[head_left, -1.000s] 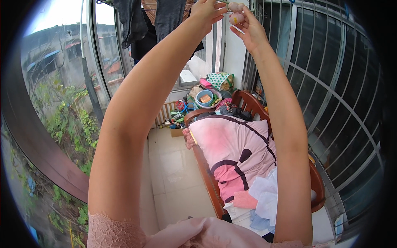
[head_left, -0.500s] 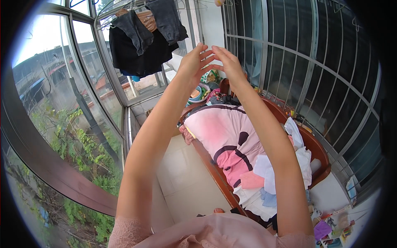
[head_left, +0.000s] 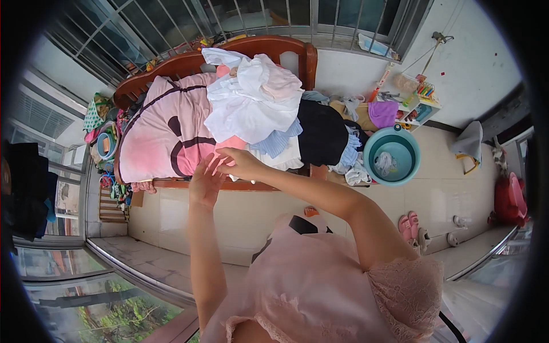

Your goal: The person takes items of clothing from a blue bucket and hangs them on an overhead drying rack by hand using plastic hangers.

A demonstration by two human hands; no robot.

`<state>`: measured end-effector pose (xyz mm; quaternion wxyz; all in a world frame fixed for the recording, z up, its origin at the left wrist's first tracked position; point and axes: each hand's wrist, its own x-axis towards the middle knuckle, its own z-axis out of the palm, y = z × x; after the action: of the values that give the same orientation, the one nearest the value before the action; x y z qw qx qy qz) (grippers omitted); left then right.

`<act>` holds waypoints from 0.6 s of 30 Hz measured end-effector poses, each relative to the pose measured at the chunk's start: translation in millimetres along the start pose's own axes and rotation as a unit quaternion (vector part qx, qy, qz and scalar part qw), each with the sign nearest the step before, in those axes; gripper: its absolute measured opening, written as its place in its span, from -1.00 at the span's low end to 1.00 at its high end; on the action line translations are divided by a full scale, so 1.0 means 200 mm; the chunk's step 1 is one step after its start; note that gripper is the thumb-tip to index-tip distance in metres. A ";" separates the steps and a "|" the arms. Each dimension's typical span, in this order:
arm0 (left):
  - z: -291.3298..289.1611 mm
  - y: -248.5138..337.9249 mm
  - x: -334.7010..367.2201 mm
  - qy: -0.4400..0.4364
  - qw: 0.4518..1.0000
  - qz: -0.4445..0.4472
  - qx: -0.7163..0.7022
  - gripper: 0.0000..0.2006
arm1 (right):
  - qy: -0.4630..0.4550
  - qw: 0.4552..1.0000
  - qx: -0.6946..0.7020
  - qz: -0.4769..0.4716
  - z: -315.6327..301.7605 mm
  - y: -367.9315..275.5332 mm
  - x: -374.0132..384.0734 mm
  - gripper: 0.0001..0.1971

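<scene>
My left hand (head_left: pixel 207 182) is raised in front of my body with its fingers apart, and nothing shows in it. Fingertips extended, my right hand (head_left: pixel 241 164) meets or overlaps the left one; it holds nothing that I can see. Just beyond both hands, a pink quilt (head_left: pixel 150 140) with dark curved lines lies on a brown wooden bench (head_left: pixel 311 60). Heaped on the quilt's right part are white clothes (head_left: pixel 251 100). A light blue striped garment (head_left: pixel 284 142) and a black cloth (head_left: pixel 323 134) lie to their right.
A teal basin (head_left: pixel 416 150) with white cloth inside stands right of the bench. Pink sandals (head_left: pixel 408 226) rest on the tiled floor (head_left: pixel 171 211). Dark clothes (head_left: pixel 26 188) hang at the far left. Behind the bench is a barred window (head_left: pixel 240 17); a small shelf (head_left: pixel 426 108) stands back right.
My view has swung right, away from the hanging clothes and toward the bench and basin. Both hands have come down from high up to in front of my body, still close together.
</scene>
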<state>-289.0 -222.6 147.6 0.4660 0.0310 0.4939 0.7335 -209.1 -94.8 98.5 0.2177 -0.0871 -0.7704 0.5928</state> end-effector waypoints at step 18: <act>1.21 -1.81 0.35 0.045 0.950 -0.308 -0.007 -0.63 | 0.032 0.781 -0.325 0.532 -2.02 1.45 -1.78 -0.51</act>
<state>30.3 24.4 -31.2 0.6465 -0.1594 0.4948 0.5583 249.2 200.8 -177.4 -0.1491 -0.5682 -0.7408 0.3259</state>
